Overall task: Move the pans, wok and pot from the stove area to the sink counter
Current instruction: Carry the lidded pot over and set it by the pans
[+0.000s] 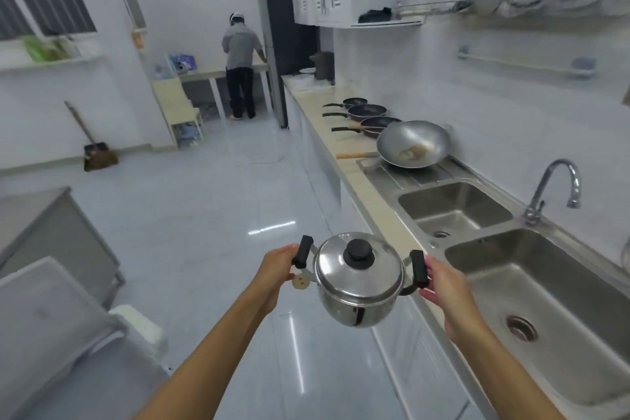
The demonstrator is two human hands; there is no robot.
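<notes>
Steel pot [358, 286], lidded, carried over the floor beside the sink counter [385, 215]: left hand [278, 269] and right hand [443, 280] each closed on a black side handle. Rigid, likely light; the loose lid [358, 266] may slide, so keep it level.

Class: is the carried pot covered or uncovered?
Covered: a steel lid with a black knob sits on the pot, hiding its contents.

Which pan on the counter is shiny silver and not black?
The wok, the big silver one with a wooden handle, resting on the sink drainboard nearest the sink. The three frying pans behind it are smaller and black inside.
</notes>
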